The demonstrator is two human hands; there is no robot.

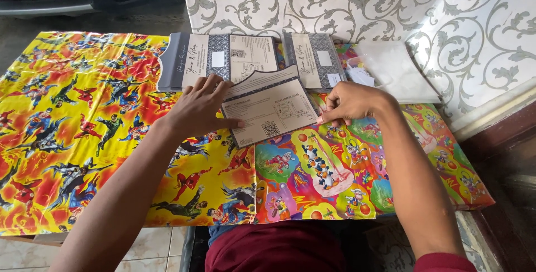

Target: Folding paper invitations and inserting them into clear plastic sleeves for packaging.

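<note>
Head view, looking down. Beige printed card of folded paper with a scalloped top edge (269,110) held flat near the middle of the worktop (67,138), which is covered in bright cartoon wrapping paper, yellow-red on the left, multicoloured on the right. Left hand (201,107) spread flat, fingers apart, pressing on the card's left edge. Right hand (349,103) curled, fingertips pinched together on the card's right edge. Card caught between both hands, touching each.

Best handled, by the look of it, with the left palm kept firm as an anchor and the right pinch low on the edge, so the fold stays square and the paper does not buckle.

Toward the far edge: grey patterned envelope with open card (223,57), just behind the left hand. Second grey card stack (315,59) beside it. Clear plastic sleeves (399,71) toward the far right corner, apart from both hands.
</note>
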